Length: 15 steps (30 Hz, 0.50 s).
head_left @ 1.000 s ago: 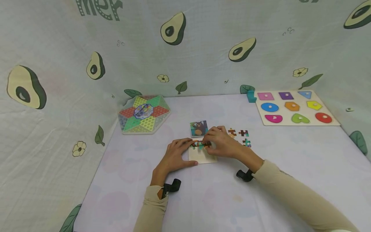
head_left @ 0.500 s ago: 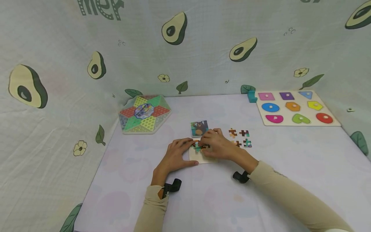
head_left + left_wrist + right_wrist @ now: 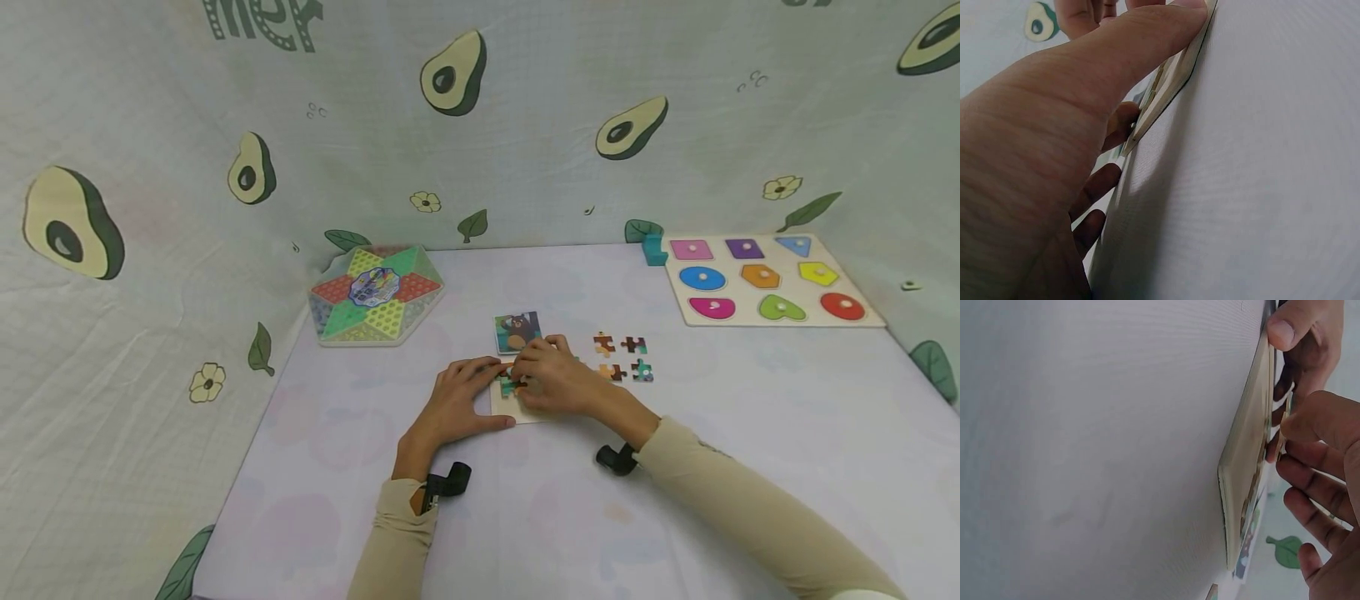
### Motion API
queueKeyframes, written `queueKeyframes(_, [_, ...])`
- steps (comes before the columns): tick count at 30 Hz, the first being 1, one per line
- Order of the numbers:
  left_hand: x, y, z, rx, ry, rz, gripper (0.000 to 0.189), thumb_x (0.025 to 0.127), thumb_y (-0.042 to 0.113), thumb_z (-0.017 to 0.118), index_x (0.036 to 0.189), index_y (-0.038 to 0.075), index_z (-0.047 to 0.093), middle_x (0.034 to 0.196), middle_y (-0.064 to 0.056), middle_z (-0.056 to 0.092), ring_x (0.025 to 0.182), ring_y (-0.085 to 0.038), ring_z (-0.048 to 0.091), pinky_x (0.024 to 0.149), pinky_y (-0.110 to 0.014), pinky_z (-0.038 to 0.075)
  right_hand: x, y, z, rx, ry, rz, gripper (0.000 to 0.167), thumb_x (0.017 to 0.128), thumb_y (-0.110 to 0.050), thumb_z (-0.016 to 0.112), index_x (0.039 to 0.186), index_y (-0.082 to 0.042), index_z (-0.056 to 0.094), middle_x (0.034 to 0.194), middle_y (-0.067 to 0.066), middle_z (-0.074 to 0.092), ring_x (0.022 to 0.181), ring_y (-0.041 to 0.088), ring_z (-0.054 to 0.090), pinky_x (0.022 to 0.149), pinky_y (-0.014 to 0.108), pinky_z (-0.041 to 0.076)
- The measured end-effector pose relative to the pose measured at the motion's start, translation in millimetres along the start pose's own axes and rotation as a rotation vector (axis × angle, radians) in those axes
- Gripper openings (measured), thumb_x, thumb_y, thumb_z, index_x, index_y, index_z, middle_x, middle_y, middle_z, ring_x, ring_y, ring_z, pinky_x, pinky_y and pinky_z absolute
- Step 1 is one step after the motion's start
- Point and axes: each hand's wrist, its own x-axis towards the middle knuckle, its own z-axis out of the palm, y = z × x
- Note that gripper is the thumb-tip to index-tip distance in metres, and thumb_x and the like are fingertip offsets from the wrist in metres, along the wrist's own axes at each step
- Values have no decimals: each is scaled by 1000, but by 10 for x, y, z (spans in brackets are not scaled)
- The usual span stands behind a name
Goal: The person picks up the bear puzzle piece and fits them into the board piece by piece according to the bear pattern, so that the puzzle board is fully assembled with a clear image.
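Note:
In the head view my left hand [image 3: 453, 400] rests at the left side of a small wooden puzzle tray [image 3: 501, 407], thumb on its near edge and index fingertip at its upper left. In the left wrist view the thumb lies straight along the tray's edge [image 3: 1163, 94]. My right hand [image 3: 555, 379] is over the tray's middle. It pinches a puzzle piece [image 3: 1281, 447] between thumb and fingers, tilted above the tray in the right wrist view. Some pieces [image 3: 507, 388] with green and brown print lie along the tray's far part, partly hidden by my right hand.
Several loose puzzle pieces [image 3: 633, 344] lie right of the tray. A bear picture [image 3: 517, 332] lies just behind it. At the back left stands a patterned hexagonal box [image 3: 375, 312]; at the back right, a shape board [image 3: 806, 287] beside a teal block [image 3: 654, 250].
My right hand has moved left and slightly down over the tray, closer to my left hand. More of the loose pieces on the right show now. The left hand stays in place.

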Motion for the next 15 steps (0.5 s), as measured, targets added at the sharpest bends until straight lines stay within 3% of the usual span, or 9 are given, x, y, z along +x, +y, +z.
queueKeyframes(15, [-6, 10, -1, -5, 12, 6, 89, 80, 69, 70, 152, 24, 45, 155, 8, 37, 139, -22, 31, 110, -48, 25, 44, -25, 54, -35, -25, 3, 12, 87, -21, 77, 98, -16, 75, 106, -2, 67, 107, 21, 54, 96, 54, 34])
